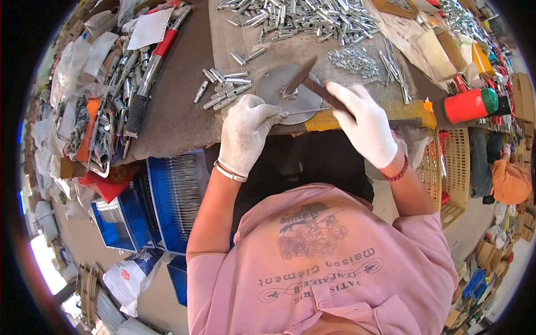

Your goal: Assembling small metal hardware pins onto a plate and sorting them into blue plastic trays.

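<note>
A thin, silvery metal rod with a thicker end [306, 111] lies level above the near edge of a flat, round, grey metal plate [267, 88]. The left hand [248, 129], in a white knitted glove, is closed, its thumb and fingertips pinching the rod's thicker end. The right hand [363, 124], also white-gloved, is curled around the handle of a dark brown hammer [324, 92], whose head is raised over the plate. A small silvery metal fitting [289, 94] sits on the plate beneath the hammer head.

Just beyond the left hand, a loose cluster of short, silvery metal tubes [226, 89] lies on the brown-covered desk [178, 111]. Farther back spreads a large heap of similar silvery tubes [312, 19]; nearer the right hand are a low mound of tiny silvery metal pieces [354, 61] and a bundle of long, slim metal rods [395, 72]. A red cylinder with a green end [469, 106] lies at the right. At the left, a long wrench with red and black sections [151, 72] rests beside assorted metal tools [111, 106]. Below the desk stands a blue plastic crate filled with thin metal rods [184, 195].
</note>
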Available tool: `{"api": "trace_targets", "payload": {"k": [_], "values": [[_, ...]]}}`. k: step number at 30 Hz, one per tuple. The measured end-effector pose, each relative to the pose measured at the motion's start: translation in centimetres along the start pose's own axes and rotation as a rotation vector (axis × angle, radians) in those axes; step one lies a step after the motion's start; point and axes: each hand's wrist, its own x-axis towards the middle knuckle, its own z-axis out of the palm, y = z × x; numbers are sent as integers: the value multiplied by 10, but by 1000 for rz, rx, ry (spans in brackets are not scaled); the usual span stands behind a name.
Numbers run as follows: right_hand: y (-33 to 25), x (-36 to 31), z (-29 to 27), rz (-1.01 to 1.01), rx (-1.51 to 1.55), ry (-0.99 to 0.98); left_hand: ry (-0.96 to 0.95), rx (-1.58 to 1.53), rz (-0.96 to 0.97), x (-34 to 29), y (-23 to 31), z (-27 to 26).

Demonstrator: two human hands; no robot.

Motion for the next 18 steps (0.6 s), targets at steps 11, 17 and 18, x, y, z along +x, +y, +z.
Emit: {"api": "trace_targets", "payload": {"k": [11, 17, 18], "values": [[-17, -16, -4, -131, -129, -137, -20, -26, -12, 0, 1, -2], [0, 11, 6, -65, -64, -103, -26, -78, -34, -2, 0, -4], [-4, 13, 6, -149, -170, -35, -28, -90, -52, -2, 2, -4]]}}
